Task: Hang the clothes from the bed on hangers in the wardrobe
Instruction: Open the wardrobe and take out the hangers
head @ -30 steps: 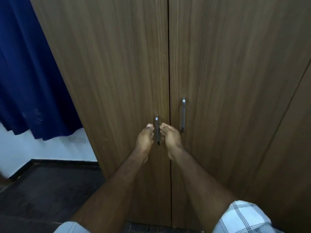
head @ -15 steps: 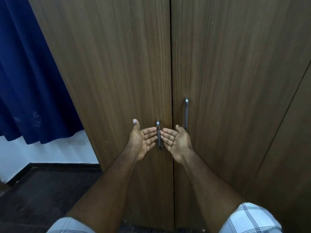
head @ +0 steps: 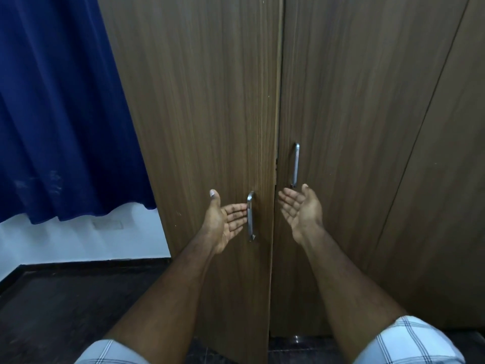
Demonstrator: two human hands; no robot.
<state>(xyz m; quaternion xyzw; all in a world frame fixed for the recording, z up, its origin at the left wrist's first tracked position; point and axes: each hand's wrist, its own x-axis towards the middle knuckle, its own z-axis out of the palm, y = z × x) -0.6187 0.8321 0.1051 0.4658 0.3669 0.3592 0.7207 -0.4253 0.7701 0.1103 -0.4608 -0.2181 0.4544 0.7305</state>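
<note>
My left hand (head: 226,221), centre frame, is flat w/ palm up, fingertips at the left door handle (head: 250,216) but gripping nothing; right hand (head: 301,209) just right of centre is likewise spread, holding nothing, below the right handle (head: 295,165). I judge they're placed to pull the wardrobe (head: 210,101) doors apart. Left door (head: 199,132) sits proud of right door (head: 354,127), a thin gap at the seam, so interior is hidden: can't tell what's inside. Clothes, bed, hangers aren't in view. Blue curtain (head: 57,114) upper left
</note>
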